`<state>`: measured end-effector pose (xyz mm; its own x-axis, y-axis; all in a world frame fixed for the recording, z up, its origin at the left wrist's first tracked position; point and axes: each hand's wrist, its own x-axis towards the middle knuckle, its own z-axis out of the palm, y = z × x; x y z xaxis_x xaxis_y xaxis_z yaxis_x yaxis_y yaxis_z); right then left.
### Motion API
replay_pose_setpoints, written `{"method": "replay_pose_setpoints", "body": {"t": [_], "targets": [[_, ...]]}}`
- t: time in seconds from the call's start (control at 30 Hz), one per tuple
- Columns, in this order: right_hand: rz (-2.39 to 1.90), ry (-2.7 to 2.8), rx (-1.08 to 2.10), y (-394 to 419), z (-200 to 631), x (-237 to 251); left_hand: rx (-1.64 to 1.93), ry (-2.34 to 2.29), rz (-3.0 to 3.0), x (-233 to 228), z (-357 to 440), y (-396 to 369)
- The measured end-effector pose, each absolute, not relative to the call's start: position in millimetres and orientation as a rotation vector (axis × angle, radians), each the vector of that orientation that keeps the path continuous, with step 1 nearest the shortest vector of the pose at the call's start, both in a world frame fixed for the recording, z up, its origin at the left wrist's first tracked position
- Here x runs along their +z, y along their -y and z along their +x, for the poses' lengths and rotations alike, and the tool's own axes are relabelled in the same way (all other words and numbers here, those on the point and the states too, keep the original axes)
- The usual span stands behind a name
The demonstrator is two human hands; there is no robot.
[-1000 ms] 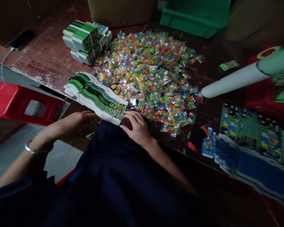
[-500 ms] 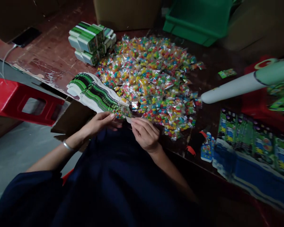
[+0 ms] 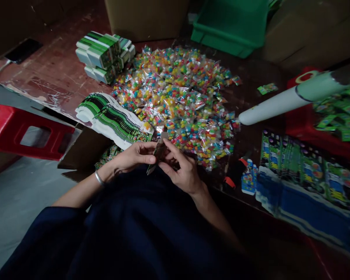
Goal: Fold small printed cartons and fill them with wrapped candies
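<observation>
Lifting a flat box (image 3: 156, 152) off the fanned stack (image 3: 113, 118), both hands, left hand (image 3: 134, 155) and right hand (image 3: 182, 171), now pinch it beside the candy pile (image 3: 181, 97).

Glossy clear plastic wraps the candy packets (image 3: 177, 97). The flat boxes (image 3: 113, 118) are printed card, slightly shiny. The table (image 3: 55, 74) is worn, scuffed wood. The stool (image 3: 6, 128) is smooth red plastic.

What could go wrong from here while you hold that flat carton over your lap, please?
The carton, pinched between left hand and right hand off the table, might slip into the lap. A forearm could nudge the fanned stack at the edge. The candy pile sits close and may scatter.
</observation>
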<state>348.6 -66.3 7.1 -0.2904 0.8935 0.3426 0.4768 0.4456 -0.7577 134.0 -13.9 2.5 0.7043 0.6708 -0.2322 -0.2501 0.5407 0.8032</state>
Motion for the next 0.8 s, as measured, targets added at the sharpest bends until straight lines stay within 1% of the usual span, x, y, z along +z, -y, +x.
{"method": "replay_pose_setpoints", "body": {"t": [0.17,0.23,0.27,0.33,0.4,0.5,0.63,0.73,0.8], "targets": [[-1.138,1.785,1.140,63.3,362.2,14.3,0.408,-0.607,1.077,14.3,131.5,13.5],[-1.141,1.719,1.247,63.6,364.5,15.0,0.399,-0.635,1.138,17.4,132.8,14.0],[-1.167,1.649,1.236,64.0,364.2,14.5,0.420,-0.657,1.141,18.0,134.2,14.2],[-1.242,1.455,1.118,65.3,360.5,11.7,0.505,-0.720,1.108,17.4,138.2,14.6],[-1.292,1.307,1.007,67.1,353.6,6.8,0.648,-0.785,1.098,14.3,144.4,15.6],[-1.320,1.290,0.966,70.3,341.7,-2.2,0.869,-0.876,1.065,5.3,156.9,20.6],[-1.418,1.244,0.792,71.5,330.3,-13.6,1.040,-0.962,1.010,-9.2,171.9,32.0],[-1.374,1.173,0.738,67.9,325.7,-21.3,1.275,-1.006,1.127,-17.5,175.9,38.5],[-1.314,1.148,0.699,64.7,324.0,-25.5,1.316,-1.001,1.223,-20.8,174.7,39.8]]}}
